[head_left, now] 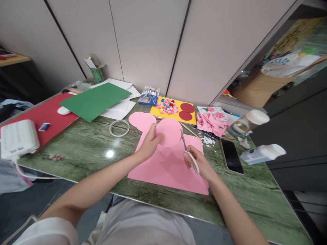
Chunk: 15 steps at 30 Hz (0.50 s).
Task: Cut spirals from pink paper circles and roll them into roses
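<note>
My left hand (151, 144) pinches a round pink paper disc (170, 132) by its left edge, holding it up over the table. White-handled scissors (192, 161) are in my right hand (200, 163), their blades at the disc's right edge. Whether the blades are parted there is hard to make out. Below both hands lies a larger pink paper sheet (171, 173). Another pink paper disc (142, 121) rests on the table just beyond my left hand.
A roll of tape (119, 128) and green paper (97, 100) lie left. Behind are yellow paper (163, 114) bearing small colourful pieces and dark red circles, and a marker box (149, 97). Pink scraps (214, 124), a phone (232, 156) and two bottles (246, 124) (263, 154) are right.
</note>
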Each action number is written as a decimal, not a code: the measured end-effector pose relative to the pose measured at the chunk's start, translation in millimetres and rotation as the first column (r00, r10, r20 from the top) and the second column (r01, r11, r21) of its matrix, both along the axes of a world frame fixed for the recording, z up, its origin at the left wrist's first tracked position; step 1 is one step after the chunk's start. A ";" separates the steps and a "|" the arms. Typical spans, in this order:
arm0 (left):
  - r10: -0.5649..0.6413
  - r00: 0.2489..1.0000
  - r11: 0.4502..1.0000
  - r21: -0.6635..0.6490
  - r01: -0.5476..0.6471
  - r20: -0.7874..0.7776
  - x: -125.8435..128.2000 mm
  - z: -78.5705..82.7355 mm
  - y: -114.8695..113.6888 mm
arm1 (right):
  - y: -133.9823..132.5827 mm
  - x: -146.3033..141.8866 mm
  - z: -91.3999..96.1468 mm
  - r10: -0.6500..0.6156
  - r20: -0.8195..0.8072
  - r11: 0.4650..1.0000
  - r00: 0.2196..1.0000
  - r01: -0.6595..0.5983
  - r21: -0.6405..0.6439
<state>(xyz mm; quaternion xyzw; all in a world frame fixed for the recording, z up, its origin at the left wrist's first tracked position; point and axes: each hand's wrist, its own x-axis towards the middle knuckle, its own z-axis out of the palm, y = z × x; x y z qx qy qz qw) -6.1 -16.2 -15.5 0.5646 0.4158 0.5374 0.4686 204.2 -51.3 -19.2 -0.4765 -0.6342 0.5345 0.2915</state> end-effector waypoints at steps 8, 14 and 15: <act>-0.046 0.995 0.999 -0.004 0.046 -0.090 0.0 0.3 -1.0 | 0.2 1.4 -2.6 -0.018 -0.035 1.000 0.999 0.019 0.017; -0.029 0.999 1.000 -0.007 0.028 -0.045 0.0 -1.2 0.3 | -0.1 0.8 -1.4 -0.024 -0.027 1.000 0.999 0.024 0.020; -0.024 0.999 1.000 -0.005 0.024 -0.040 -0.1 -1.3 0.7 | -0.1 0.8 -1.4 -0.023 -0.022 1.000 0.999 0.024 0.020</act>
